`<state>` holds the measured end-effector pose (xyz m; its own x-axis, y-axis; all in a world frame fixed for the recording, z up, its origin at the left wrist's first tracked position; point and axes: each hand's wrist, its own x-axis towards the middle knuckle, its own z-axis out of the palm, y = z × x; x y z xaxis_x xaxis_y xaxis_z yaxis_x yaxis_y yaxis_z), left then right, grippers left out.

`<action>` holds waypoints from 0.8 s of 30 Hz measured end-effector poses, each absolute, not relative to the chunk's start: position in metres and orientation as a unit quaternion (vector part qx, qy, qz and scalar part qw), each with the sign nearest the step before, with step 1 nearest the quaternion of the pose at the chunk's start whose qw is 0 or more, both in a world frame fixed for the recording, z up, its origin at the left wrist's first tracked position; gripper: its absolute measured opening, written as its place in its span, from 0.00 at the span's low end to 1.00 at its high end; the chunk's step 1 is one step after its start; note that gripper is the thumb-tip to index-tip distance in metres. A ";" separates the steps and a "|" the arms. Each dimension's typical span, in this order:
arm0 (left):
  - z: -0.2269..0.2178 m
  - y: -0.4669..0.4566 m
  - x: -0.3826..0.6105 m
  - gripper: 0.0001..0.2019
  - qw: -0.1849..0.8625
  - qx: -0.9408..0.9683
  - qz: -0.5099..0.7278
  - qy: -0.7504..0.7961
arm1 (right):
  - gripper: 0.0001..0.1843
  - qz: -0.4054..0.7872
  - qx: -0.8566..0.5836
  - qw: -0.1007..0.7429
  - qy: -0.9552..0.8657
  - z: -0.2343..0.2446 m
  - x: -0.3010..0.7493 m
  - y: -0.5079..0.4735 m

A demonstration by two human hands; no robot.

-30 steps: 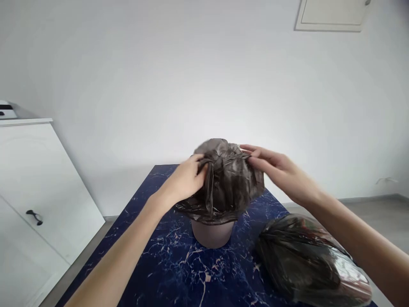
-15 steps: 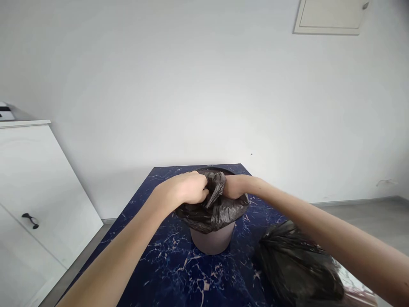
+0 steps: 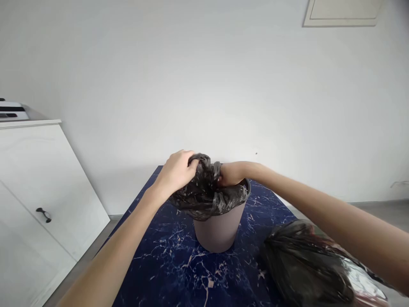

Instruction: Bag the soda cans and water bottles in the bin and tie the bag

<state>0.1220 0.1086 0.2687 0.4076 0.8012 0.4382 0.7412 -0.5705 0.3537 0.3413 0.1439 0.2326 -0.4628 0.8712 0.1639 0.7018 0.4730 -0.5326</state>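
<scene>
A pinkish-grey trash bin (image 3: 219, 232) stands on the blue marbled table, with a black garbage bag (image 3: 200, 204) draped over its near rim. My left hand (image 3: 180, 168) grips the bunched bag at the bin's left side, thumb and fingers closed on the plastic above the rim. Over the mouth of the bin, my right hand (image 3: 233, 174) is closed on another fold of the same bag; its fingertips are partly hidden by the plastic. The bag covers most of the opening, and a dark rim shows at the right.
A filled black plastic bag (image 3: 306, 260) lies at the table's right, under my right forearm. The blue table (image 3: 179, 273) meets a white wall. A white cabinet (image 3: 41, 170) with a black handle stands left, a white-and-black object (image 3: 12, 111) on top.
My left hand has risen, lifting the bag higher on the left. The bin's dark rim now shows at the right. The view has shifted slightly.
</scene>
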 end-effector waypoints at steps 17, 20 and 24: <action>0.239 0.173 0.102 0.25 0.476 0.664 0.327 0.475 | 0.13 0.518 -0.545 0.397 -0.527 0.187 0.459 0.107; 0.227 0.188 0.099 0.29 0.502 0.630 0.340 0.485 | 0.14 0.536 -0.547 0.396 -0.507 0.173 0.464 0.113; 0.210 0.204 0.106 0.22 0.485 0.607 0.369 0.510 | 0.20 0.547 -0.555 0.375 -0.502 0.159 0.465 0.119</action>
<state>0.1056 0.2043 0.2099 0.2081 0.9770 -0.0462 0.2618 -0.0101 0.9651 0.4655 0.1194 0.1589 -0.1029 0.9678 -0.2297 0.1465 -0.2137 -0.9659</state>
